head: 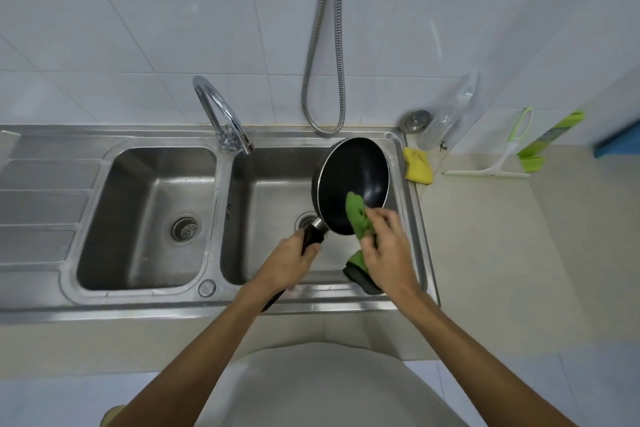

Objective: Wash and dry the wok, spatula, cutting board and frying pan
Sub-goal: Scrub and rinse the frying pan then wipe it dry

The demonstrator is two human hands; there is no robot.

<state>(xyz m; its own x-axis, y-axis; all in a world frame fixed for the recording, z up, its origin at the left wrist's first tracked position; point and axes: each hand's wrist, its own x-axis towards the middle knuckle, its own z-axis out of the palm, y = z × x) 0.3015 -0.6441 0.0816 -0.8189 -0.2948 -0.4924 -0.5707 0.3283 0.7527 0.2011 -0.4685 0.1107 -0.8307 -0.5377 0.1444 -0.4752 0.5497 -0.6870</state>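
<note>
Over the sink's right basin (277, 184), my left hand (287, 263) grips the tilted frying pan (353, 180) by its handle; my right hand (384, 250) clutches a green cloth (358, 215) against its inside.

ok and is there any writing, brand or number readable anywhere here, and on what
None can be read in this view.
green card packaging leaning on the wall: may carry print, too blurred to tell.
frying pan, green cloth, sink: no marks visible.
</note>
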